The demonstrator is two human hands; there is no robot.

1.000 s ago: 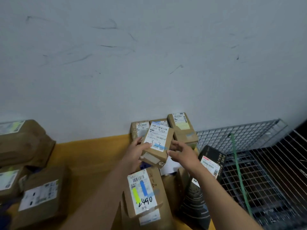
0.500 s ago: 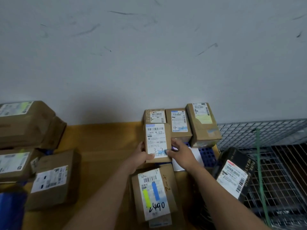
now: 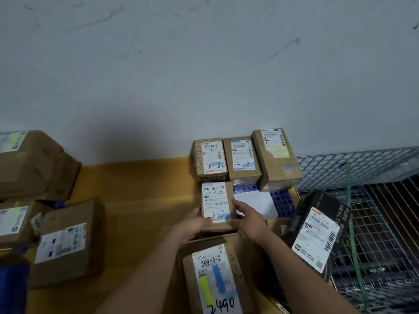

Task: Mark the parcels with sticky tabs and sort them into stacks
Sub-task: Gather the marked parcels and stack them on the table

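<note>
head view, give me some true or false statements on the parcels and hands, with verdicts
1. The left hand and right hand both hold the parcel marked 3-3. True.
2. The parcel marked 2490 carries only a red tab. False: it carries a yellow tab and a blue tab.
3. The parcel marked 3-2 stands by the wall. True.
4. The black box lies at the far left. False: it lies at the right, beside the wire cage.
</note>
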